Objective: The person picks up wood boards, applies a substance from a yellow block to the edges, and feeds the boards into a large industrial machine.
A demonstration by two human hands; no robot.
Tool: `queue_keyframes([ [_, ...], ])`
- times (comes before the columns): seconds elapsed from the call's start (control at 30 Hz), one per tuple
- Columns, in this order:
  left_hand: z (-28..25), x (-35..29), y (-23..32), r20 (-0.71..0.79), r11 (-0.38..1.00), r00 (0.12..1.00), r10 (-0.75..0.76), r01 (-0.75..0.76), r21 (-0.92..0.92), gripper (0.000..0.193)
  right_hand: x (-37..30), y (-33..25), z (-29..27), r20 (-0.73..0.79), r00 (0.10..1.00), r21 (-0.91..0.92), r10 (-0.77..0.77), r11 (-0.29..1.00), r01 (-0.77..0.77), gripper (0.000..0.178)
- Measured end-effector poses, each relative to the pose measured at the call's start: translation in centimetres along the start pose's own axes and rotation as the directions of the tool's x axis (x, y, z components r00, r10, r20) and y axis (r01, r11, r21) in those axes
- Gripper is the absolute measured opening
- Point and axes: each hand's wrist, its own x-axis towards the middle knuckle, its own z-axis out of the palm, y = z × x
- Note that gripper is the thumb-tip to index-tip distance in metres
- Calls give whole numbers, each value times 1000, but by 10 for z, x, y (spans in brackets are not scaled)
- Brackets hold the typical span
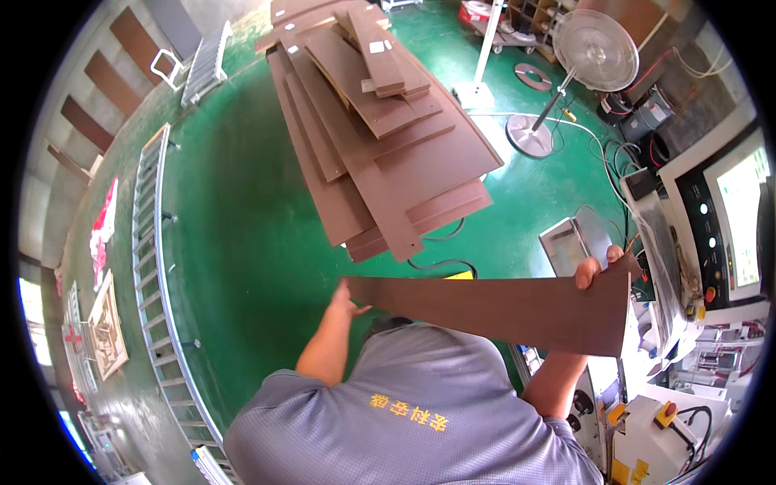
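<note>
A long brown board [493,305] spans the space in front of my grey shirt, tilted so that its broad face shows. My left hand [346,297] holds its left end, with the thumb along the lower edge and the other fingers partly hidden. At the wider-looking right end, my right hand [596,269] is closed over the upper edge, fingertips showing on the face. Beyond the board, a stack of brown panels [440,166] lies in uneven layers, with narrower boards [376,52] on top. The held board is apart from this stack.
A roller conveyor [149,267] runs along the left side of the green floor. To the right stand a machine with a control screen [740,202] and a white machine with a red button [667,414]. Behind them are a pedestal fan [596,50] and loose cables [618,162].
</note>
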Motion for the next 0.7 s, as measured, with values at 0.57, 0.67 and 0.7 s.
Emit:
queue_keyframes([
  [0.57, 208, 70, -159, 233, 709, 837, -495, 235, 664, 96, -8, -3, 74, -332, 917, -686, -221, 723, -74, 64],
  [0.67, 272, 48, -176, 208, 678, 805, -556, 294, 674, 99, -39, -69, 79, -303, 898, -642, -321, 765, 57, 57],
  [0.7, 289, 33, -185, 234, 666, 787, -570, 277, 693, 103, -59, -93, 90, -295, 873, -672, -389, 734, 99, 55],
])
